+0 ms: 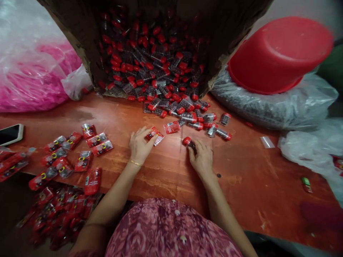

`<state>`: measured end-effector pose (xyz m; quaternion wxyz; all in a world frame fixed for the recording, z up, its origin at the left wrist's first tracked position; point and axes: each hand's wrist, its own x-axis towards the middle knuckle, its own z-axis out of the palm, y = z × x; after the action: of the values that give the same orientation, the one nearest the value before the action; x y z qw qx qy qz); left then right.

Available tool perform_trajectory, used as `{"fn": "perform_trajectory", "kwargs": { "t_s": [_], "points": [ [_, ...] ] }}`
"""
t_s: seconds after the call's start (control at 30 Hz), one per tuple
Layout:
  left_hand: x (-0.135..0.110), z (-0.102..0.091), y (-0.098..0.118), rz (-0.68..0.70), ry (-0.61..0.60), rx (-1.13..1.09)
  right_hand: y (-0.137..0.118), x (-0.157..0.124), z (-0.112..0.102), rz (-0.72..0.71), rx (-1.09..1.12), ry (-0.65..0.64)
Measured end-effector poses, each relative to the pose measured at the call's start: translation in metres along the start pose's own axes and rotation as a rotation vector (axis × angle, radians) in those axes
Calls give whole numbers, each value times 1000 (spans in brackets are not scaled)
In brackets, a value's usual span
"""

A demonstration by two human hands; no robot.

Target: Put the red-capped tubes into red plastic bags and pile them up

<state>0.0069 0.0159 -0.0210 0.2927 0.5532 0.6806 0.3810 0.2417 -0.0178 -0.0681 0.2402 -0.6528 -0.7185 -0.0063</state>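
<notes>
My left hand is closed on a red printed packet, its thumb across the near edge. In my right hand is a small clear bottle with a red cap, lying on its side with dark contents. Between and just beyond the hands lies another red packet, flat on the table. Several more capped bottles are spilled in a heap a little farther off. To the left, several bottles in red printed wrappers lie spread out.
A large cardboard box on its side opens toward me, full of red-capped bottles. A red tub rests on a plastic sack at right. Pink-filled bags and a phone are at left. Wrapped bottles pile below the table edge.
</notes>
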Motion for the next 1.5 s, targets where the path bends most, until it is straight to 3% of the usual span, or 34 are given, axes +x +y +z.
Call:
{"fn": "perform_trajectory", "kwargs": {
  "t_s": [0.1, 0.2, 0.37, 0.47, 0.6, 0.7, 0.8, 0.9, 0.97, 1.1, 1.23, 1.4, 1.5],
  "points": [
    [9, 4, 2, 114, -102, 441, -6, -4, 3, -17, 54, 24],
    [15, 5, -1, 105, -176, 541, -9, -4, 3, 2, 76, 58],
    [14, 11, -6, 89, -13, 179, -29, -1, -9, -18, 201, 144],
    [6, 12, 2, 111, 90, -51, -56, 4, -13, 28, 462, 80],
    [-13, 10, 25, 157, 38, -166, -87, 17, -8, 229, 976, -107],
    [-25, 11, 35, 139, 9, -216, -93, 25, -4, 335, 1138, -83],
    [-32, 13, 35, -54, -56, -365, -89, 26, -4, 373, 1082, 27],
    [-37, 14, 33, -407, -359, -617, -86, 21, -6, 374, 998, 92],
    [-42, 15, 34, -563, -428, -762, -87, 16, -5, 350, 962, 98],
    [-47, 19, 40, -573, -242, -891, -95, 9, 0, 295, 962, 43],
    [-45, 20, 39, -596, -199, -940, -92, 6, -3, 245, 898, -53],
    [-35, 13, 37, -636, -186, -933, -45, 7, -22, 83, 358, 18],
    [-32, 14, 37, -657, -191, -938, -10, 5, -23, 100, 65, -72]
  ]
}}
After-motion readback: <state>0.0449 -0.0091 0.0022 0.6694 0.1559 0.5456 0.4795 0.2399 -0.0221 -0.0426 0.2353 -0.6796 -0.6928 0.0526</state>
